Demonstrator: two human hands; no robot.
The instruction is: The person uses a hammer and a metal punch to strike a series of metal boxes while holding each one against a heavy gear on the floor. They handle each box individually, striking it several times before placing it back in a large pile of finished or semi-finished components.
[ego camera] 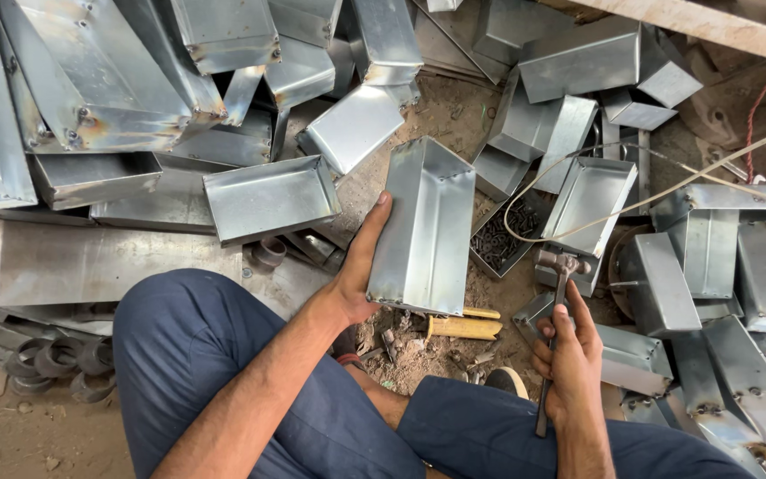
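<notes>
Dirt floor (454, 115) of a workshop, strewn with sheet-metal parts. Nearest: right hand (567, 355) closed round the handle of a hammer (558, 302), head raised. Left hand (358, 270), arm outstretched, fingers behind and thumb along the edge, grips an upright open-topped galvanised metal box (425, 226). Wooden-handled tool (463, 326) lies between the hands. Tray of dark fasteners (505, 239) just right of the box. Beyond: heaped metal boxes (223, 98), cable (667, 191).
</notes>
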